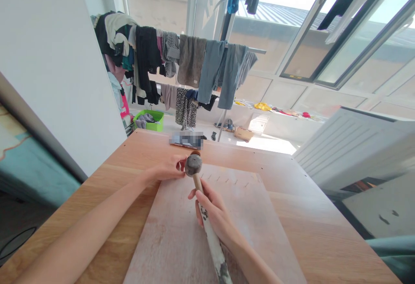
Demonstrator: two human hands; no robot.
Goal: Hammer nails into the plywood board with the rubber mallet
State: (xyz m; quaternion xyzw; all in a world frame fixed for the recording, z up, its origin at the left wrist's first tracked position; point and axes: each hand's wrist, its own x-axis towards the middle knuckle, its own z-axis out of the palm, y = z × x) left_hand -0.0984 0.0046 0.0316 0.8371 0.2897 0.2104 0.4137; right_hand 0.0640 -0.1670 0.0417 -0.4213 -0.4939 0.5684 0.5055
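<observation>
Hammer (210, 233) | head (193, 165) far | handle (216, 251) slants back toward lower right

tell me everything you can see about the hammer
The hammer has a rounded, grey, metal-looking head and a long handle, bare and wood-like near the head, whitish with dark patches lower down. It slants over the pale board, head forward, and the bottom picture edge cuts off its lower end. The right hand wraps the upper handle; the left hand is beside the head. Whether the head touches anything is unclear.
</observation>
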